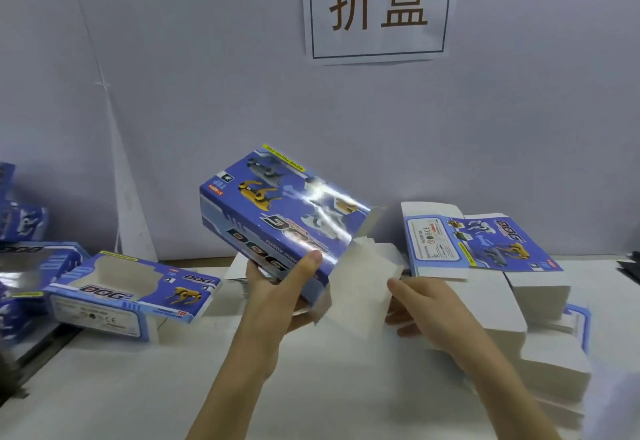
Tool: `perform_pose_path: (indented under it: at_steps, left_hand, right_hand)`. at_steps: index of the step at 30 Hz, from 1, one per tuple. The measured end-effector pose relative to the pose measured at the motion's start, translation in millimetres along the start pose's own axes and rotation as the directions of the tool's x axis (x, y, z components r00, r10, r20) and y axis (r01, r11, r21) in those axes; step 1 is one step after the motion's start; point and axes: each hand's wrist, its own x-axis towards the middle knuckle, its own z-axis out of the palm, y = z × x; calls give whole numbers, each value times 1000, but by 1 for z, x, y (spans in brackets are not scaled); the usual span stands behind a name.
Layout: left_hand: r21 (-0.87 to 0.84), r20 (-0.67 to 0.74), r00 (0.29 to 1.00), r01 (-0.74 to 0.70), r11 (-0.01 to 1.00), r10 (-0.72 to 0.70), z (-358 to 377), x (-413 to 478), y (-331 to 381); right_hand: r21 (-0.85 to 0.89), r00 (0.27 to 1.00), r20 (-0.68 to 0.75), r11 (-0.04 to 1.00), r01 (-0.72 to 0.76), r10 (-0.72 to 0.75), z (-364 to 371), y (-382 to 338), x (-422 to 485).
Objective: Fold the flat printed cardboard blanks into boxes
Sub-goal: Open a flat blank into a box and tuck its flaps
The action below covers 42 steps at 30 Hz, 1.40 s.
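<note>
Above the white surface [138,387], a blue printed cardboard box [277,214], half erected, is held tilted in the air. It is gripped at its near lower corner by the left hand [277,297], thumb on the printed face and fingers curled beneath. Its white end flap [360,287] is touched by the right hand [426,315]; whether those fingers pinch it cannot be told. The flap should probably be creased squarely along its score and tucked in while the body is kept square.

even, bright, cool light fills the scene. a white glare streak crosses the glossy blue box [277,217], its white flap just right of it smeared by motion blur. far left of the box, edges bend and soften.
</note>
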Motion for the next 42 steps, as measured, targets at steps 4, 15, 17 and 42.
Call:
perform_pose_path:
  at_steps: [4, 15, 17, 42]
  left_hand:
    - [175, -73, 996, 72, 982, -60, -36, 1, -7]
    - [220, 19, 999, 44, 974, -50, -59, -22, -19]
    - [257, 52, 994, 81, 963, -98, -54, -19, -14]
    - [-67, -250, 964, 73, 995, -88, -136, 67, 11]
  right_hand:
    - [-430, 963, -93, 883, 189, -252, 12, 5, 2]
    - [-945, 948, -250, 261, -196, -195, 24, 18, -5]
    - [-955, 951, -231, 237, -180, -208, 26, 24, -6]
    - [-787, 925, -169, 611, 80, -339, 27, 51, -4]
